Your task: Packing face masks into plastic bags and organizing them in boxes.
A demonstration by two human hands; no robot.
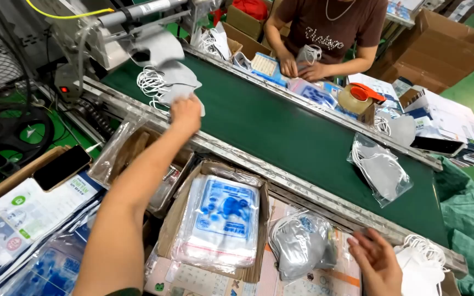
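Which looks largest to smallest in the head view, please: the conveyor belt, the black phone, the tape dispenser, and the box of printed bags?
1. Green conveyor belt
2. Box of printed bags
3. Black phone and tape dispenser: they look alike; nearness to the camera makes ranking unsure.

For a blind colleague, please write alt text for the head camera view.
The left hand reaches to grey face masks on a green conveyor belt. The right hand hovers open beside a bag of masks; another person's hands work opposite.
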